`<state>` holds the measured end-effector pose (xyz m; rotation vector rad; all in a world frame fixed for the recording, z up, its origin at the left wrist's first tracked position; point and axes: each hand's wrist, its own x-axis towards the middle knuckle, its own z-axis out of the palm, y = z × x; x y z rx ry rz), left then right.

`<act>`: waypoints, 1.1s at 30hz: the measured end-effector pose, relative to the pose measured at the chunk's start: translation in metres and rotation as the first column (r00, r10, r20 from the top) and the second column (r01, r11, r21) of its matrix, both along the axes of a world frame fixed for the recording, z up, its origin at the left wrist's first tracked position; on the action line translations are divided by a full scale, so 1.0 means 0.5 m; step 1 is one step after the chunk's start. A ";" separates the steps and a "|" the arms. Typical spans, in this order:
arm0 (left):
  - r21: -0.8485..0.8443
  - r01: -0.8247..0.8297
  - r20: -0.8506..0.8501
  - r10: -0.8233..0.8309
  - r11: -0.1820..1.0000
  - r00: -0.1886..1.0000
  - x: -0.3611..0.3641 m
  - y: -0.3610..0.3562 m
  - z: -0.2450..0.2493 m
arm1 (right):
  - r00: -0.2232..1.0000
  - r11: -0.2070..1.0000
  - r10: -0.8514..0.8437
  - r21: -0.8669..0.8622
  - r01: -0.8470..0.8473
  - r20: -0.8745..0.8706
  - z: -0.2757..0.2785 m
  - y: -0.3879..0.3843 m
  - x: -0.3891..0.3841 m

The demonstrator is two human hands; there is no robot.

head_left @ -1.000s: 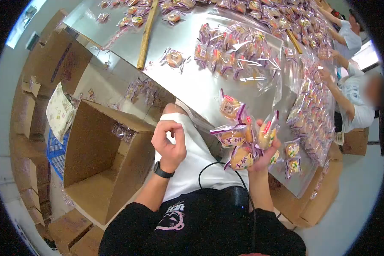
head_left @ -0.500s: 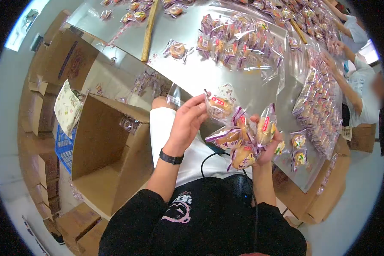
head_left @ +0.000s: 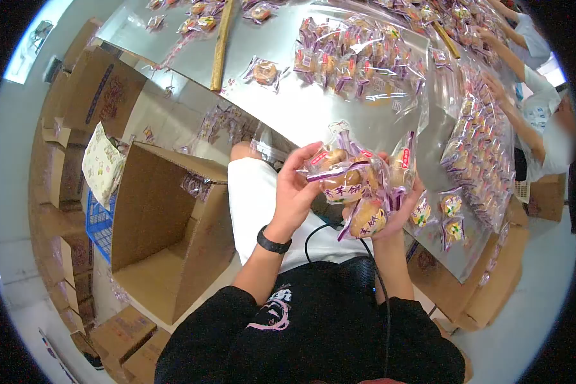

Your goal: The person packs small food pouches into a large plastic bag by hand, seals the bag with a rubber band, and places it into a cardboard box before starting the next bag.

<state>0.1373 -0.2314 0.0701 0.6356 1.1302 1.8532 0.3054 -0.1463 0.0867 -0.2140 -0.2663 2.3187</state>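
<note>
My left hand [head_left: 294,197] is closed on the left side of a cluster of wrapped pastries [head_left: 344,184], each in clear film with purple edges and red or purple print. On the other side, my right hand [head_left: 406,214] grips the same cluster, with one wrapped pastry [head_left: 401,169] upright near its fingers and another wrapped pastry [head_left: 368,217] low by the palm. Most fingertips are hidden behind the wrappers. Just right of this hand, a few loose wrapped pastries [head_left: 452,205] lie on the metal table [head_left: 339,118]. Both hands are above my lap.
A large clear bag of pastries [head_left: 358,61] lies on the table, with another full bag [head_left: 477,150] to its right. Wooden strips [head_left: 222,48] cross the tabletop. An open cardboard box [head_left: 153,230] stands at my left. Co-workers' arms [head_left: 525,131] reach in at right.
My left hand has moved right and slightly down, bringing its pastry against those in my right hand. The cluster is now held between both hands. A co-worker's arms at right have shifted.
</note>
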 end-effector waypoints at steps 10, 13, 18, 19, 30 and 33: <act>-0.175 0.527 0.391 -0.433 0.831 0.812 -0.045 -0.019 -0.034 | 0.898 0.954 0.063 0.237 -0.182 0.436 0.005 0.006 0.035; -0.147 0.572 0.426 -0.470 0.807 0.773 -0.044 -0.018 -0.041 | 0.796 0.931 0.046 0.263 -0.253 0.604 -0.006 0.007 0.044; 0.021 0.541 0.567 -0.455 0.841 0.686 -0.001 -0.007 -0.062 | 0.793 0.926 -0.025 0.313 -0.212 0.609 -0.020 0.004 0.049; 0.017 0.517 0.627 -0.412 0.856 0.661 0.016 -0.014 -0.067 | 0.781 0.929 -0.046 0.314 -0.195 0.623 -0.019 -0.003 0.051; 0.003 0.358 0.390 -0.331 0.934 0.859 0.031 -0.063 -0.064 | 0.722 0.896 -0.410 0.394 0.204 0.558 -0.015 -0.023 0.052; -0.050 0.281 0.488 -0.222 0.958 0.844 0.034 -0.056 -0.050 | 0.719 0.864 -0.496 0.356 0.355 0.486 0.000 -0.022 0.049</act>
